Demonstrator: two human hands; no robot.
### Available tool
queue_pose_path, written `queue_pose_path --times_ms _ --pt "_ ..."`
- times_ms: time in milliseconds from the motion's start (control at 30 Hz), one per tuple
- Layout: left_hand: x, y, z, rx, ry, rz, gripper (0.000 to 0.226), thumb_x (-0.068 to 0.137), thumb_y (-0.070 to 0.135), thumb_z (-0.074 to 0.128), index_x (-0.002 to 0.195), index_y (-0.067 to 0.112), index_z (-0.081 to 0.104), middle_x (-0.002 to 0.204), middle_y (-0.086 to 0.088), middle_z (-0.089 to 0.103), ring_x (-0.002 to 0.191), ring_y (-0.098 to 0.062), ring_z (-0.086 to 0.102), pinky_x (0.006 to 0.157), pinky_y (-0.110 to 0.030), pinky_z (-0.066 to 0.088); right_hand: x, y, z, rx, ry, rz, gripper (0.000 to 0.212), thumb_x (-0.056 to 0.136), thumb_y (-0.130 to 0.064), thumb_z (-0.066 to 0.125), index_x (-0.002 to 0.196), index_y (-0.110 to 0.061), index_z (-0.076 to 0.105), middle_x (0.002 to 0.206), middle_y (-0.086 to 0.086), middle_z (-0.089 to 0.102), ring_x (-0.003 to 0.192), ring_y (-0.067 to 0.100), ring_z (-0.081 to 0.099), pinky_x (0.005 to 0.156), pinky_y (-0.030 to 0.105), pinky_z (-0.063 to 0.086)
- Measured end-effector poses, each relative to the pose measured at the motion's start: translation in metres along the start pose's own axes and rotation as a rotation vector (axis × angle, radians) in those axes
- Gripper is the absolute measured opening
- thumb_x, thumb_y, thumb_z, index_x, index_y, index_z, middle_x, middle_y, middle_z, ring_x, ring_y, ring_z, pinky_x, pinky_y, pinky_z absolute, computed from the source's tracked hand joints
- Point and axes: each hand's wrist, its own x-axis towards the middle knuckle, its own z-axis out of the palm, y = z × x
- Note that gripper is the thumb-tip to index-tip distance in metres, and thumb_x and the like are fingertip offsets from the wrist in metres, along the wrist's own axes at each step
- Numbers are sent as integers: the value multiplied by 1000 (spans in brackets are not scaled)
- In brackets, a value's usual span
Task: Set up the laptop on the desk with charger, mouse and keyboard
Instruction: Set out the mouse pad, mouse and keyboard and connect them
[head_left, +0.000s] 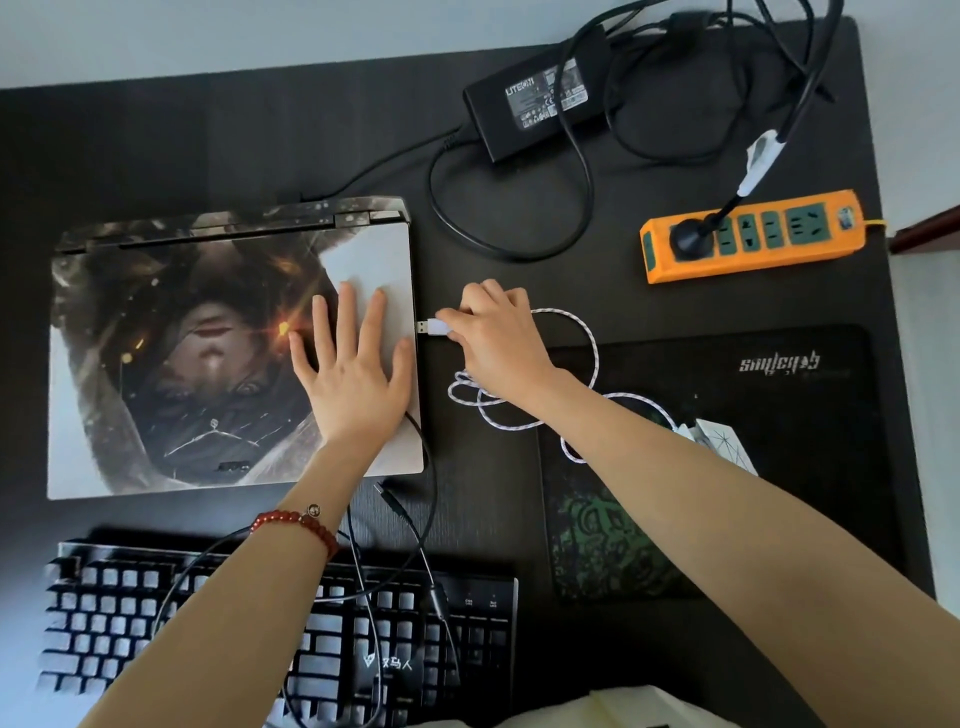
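The closed laptop (156, 364), its lid covered with a dark printed picture, lies on the black desk (234, 130). My left hand (348, 364) rests flat on the lid near its right edge, fingers spread. My right hand (498, 332) pinches a white USB plug (434, 327) just beside the laptop's right side. Its white braided cable (587, 343) loops back to a white mouse (722, 439), mostly hidden by my right forearm. The black charger brick (540, 104) lies at the back, its cable running to the laptop's rear. A black keyboard (104, 613) sits in front.
An orange power strip (753, 239) with one black plug in it lies at the right back. A black and green mouse pad (753, 467) covers the right side. The keyboard's black cable (410, 525) with a loose plug curls between laptop and keyboard.
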Motion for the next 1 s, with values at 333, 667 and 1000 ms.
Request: queue_pose_path --times_ms 333,667,1000 --pt "0 0 0 -1 1 2 57 89 48 26 144 32 23 156 -2 17 144 -26 7 114 -54 2 4 -4 2 1 -25 -20 29 85 -2 48 110 -9 62 98 12 52 99 31 44 77 34 24" --pt "-1 0 0 -8 -27 14 57 90 47 29 144 30 24 156 -2 16 145 -27 5 114 -55 1 6 -2 7 12 -7 -46 32 85 -2 51 114 -9 62 95 14 54 98 32 48 80 37 28" --pt "-1 3 -10 -27 -106 -1 53 94 42 32 144 28 21 157 -3 12 145 -27 -1 113 -59 -2 -72 15 -39 -84 208 -28 45 80 -19 59 125 -15 55 120 10 59 116 27 54 100 50 36"
